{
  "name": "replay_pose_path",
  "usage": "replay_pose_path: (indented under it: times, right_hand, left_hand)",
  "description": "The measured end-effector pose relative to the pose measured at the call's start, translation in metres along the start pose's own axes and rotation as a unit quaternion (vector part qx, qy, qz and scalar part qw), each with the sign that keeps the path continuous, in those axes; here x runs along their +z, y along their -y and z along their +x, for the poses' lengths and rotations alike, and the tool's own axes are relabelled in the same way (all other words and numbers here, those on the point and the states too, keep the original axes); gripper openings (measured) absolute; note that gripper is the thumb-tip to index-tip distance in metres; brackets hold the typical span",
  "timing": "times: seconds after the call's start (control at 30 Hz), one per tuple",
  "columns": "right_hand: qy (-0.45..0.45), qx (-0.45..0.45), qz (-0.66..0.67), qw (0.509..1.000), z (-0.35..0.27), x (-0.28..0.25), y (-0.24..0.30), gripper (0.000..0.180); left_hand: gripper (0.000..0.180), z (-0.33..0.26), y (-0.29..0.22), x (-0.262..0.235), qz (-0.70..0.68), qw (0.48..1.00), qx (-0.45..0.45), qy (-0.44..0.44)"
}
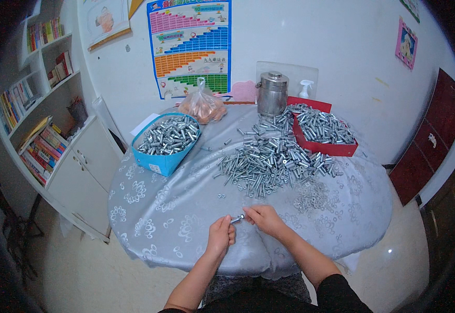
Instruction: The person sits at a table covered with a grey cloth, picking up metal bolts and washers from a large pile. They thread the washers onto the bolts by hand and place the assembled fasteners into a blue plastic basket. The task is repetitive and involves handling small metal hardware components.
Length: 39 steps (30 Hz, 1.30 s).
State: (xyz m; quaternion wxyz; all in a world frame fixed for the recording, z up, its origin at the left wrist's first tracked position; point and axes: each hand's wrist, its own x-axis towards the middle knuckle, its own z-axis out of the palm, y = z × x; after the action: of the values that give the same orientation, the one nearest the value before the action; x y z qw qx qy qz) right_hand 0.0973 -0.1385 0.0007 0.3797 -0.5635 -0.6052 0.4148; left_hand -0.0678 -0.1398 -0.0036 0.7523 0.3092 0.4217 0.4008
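On the round table with the pale blue flowered cloth (175,208), near its front edge, two bare hands meet over one small silver metal bolt (237,218). The left hand (220,235) is closed around one end of the bolt. The right hand (265,219) pinches the other end with its fingertips. The hands are close together, almost touching.

Farther back on the table lies a big heap of loose silver bolts (271,161). Just beside it, toward the right hand, is a patch of small silver washers (313,195). A red cardboard box (324,147) full of bolts sits behind the heap. A blue box (166,156) full of bolts sits on the left side. A shiny metal pot with a lid (273,94) and a clear plastic bag with something orange inside (203,107) stand at the back by the wall.
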Motion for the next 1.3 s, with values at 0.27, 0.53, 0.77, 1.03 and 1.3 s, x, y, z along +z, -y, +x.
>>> replay_pose_path:
  times: [0.27, 0.53, 0.77, 1.03, 1.3]
  right_hand:
    - [0.016, -0.023, 0.036, 0.999, -0.006, -0.009, -0.011, 0.031]
    - [-0.046, -0.079, 0.043, 0.995, -0.010, -0.010, 0.005, 0.031]
    - [-0.021, -0.059, 0.029, 0.998, -0.005, -0.011, -0.004, 0.033]
    - [0.015, -0.013, 0.100, 0.995, -0.004, -0.024, -0.016, 0.032]
    - [-0.134, -0.007, 0.154, 0.979, 0.004, -0.039, -0.049, 0.032]
  left_hand:
    - [0.021, 0.011, 0.008, 0.000, -0.016, 1.000, 0.008, -0.002]
    - [0.023, 0.015, 0.005, 0.003, -0.018, 1.000, 0.015, -0.011]
    - [0.023, 0.016, 0.001, 0.010, -0.028, 0.999, 0.018, -0.030]
    - [0.022, 0.040, -0.005, -0.009, -0.080, 0.993, 0.067, -0.051]
    - [0.024, 0.139, -0.127, -0.080, 0.170, 0.903, 0.324, -0.228]
